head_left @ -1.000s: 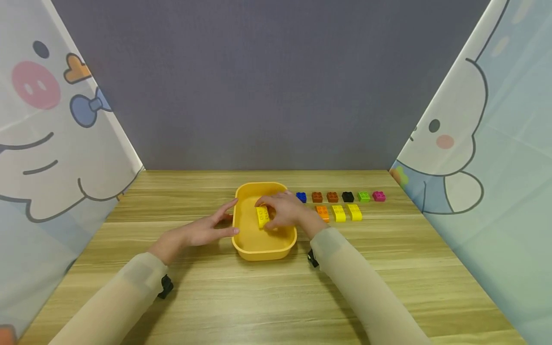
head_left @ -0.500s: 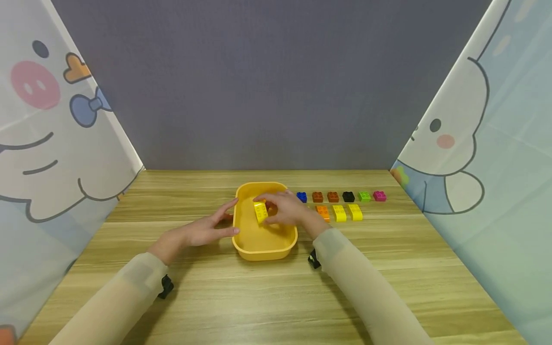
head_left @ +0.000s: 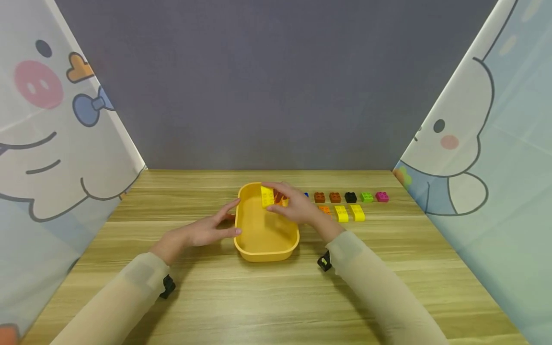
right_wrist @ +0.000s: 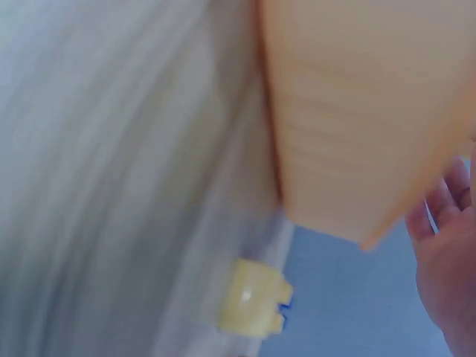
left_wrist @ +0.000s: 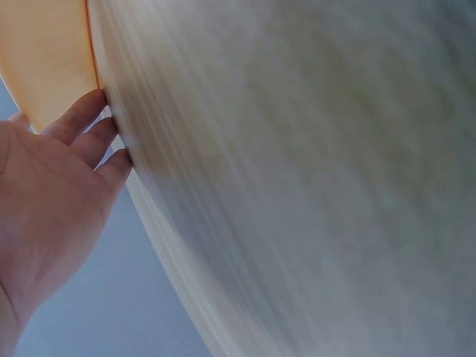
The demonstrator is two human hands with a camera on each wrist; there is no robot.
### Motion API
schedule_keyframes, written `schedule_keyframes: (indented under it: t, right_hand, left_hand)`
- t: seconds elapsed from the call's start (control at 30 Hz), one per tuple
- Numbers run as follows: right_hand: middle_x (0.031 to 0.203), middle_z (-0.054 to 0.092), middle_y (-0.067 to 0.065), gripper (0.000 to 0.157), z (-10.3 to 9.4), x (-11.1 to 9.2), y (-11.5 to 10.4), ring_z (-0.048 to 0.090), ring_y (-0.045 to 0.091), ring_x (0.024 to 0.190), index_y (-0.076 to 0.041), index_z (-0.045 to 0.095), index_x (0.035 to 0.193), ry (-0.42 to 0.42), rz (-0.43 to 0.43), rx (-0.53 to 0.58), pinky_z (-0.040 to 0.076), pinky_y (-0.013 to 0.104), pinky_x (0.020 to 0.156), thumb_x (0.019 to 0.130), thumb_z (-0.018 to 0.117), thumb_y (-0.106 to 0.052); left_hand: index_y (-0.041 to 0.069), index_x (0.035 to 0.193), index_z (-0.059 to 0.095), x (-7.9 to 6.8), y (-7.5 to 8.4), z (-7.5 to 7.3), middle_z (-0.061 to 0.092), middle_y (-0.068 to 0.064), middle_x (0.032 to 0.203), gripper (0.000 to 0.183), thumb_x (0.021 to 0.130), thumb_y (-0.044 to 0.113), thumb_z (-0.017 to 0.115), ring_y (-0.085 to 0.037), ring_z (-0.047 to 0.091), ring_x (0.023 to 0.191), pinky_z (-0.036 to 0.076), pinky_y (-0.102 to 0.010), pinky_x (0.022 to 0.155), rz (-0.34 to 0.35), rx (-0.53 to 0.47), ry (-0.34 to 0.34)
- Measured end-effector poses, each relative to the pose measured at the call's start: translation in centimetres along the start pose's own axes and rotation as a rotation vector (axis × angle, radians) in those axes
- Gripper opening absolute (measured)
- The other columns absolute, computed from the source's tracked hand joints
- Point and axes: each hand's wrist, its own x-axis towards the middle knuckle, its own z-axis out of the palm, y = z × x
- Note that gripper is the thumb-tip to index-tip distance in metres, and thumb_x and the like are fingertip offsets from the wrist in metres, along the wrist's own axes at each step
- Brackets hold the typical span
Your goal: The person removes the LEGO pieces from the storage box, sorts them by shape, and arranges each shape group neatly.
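A yellow building brick (head_left: 267, 197) is pinched between the thumb and fingers of my right hand (head_left: 297, 206), over the back part of the yellow tray (head_left: 266, 257). Something orange-red (head_left: 279, 198) shows under that palm, too covered to make out. My left hand (head_left: 200, 231) touches the tray's left side with spread, fairly straight fingers. In the left wrist view those fingertips (left_wrist: 93, 108) lie against the tray wall (left_wrist: 52, 52). The right wrist view has the tray's outer wall (right_wrist: 349, 111) beside part of the right hand (right_wrist: 450, 253); the held brick is hidden there.
Right of the tray runs a back row of small bricks: blue, brown (head_left: 319, 197), black (head_left: 350, 197), green (head_left: 366, 197) and pink (head_left: 382, 196). Orange (head_left: 325, 210) and yellow bricks (head_left: 357, 212) stand in front. A dark panel (head_left: 267, 86) rises behind the wooden table (head_left: 258, 306).
My right hand has picked the yellow brick up from the tray floor and carried it towards the tray's back, slightly right. The left hand stays at the tray's left side.
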Motion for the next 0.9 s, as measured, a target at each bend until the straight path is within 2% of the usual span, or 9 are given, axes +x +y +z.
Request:
schedule_keyframes:
  t: [0.07,0.23,0.47,0.67,0.9]
  right_hand:
    - [0.125,0.066,0.009,0.066,-1.0,-0.7,0.0,0.065,0.024,0.099,-0.018,0.052,0.165,0.024,0.009,0.058,0.059,0.048,0.092,0.104,0.079,-0.021]
    - [0.142,0.062,0.011,0.067,-4.1,-3.1,0.7,0.068,0.021,0.098,-0.022,0.050,0.165,0.050,0.067,0.135,0.061,0.042,0.089,0.105,0.077,-0.016]
    - [0.133,0.064,0.014,0.067,-7.9,-7.2,3.3,0.068,0.022,0.092,-0.024,0.051,0.165,0.090,0.162,0.094,0.060,0.032,0.081,0.104,0.077,-0.015]
    - [0.124,0.068,0.017,0.067,-10.4,-10.9,6.2,0.068,0.026,0.089,-0.019,0.051,0.164,0.119,0.232,0.059,0.057,0.028,0.070,0.103,0.078,-0.012]
    - [0.118,0.061,0.019,0.066,-13.0,-15.0,8.7,0.063,0.016,0.080,-0.013,0.050,0.162,0.144,0.287,0.005,0.052,0.027,0.064,0.102,0.079,-0.010]
  left_hand:
    - [0.045,0.176,0.000,0.0,0.0,0.0,0.036,-0.021,0.176,0.099,0.104,0.068,0.063,-0.049,0.034,0.163,0.023,-0.078,0.128,-0.003,-0.002,0.001]
    - [0.045,0.176,0.000,-0.1,0.2,0.0,0.039,-0.021,0.175,0.099,0.104,0.067,0.064,-0.048,0.034,0.163,0.022,-0.078,0.129,0.002,-0.004,0.007]
    - [0.043,0.176,0.000,0.0,0.1,-0.1,0.039,-0.021,0.174,0.098,0.105,0.066,0.063,-0.049,0.035,0.163,0.024,-0.079,0.127,0.019,0.008,0.006]
    - [0.044,0.176,0.000,0.0,0.1,0.0,0.040,-0.021,0.174,0.097,0.105,0.067,0.062,-0.049,0.035,0.162,0.025,-0.080,0.127,0.021,0.016,0.010]
    - [0.043,0.176,0.000,0.0,0.2,0.0,0.040,-0.022,0.174,0.097,0.105,0.066,0.063,-0.048,0.036,0.162,0.025,-0.079,0.127,0.024,0.014,0.013]
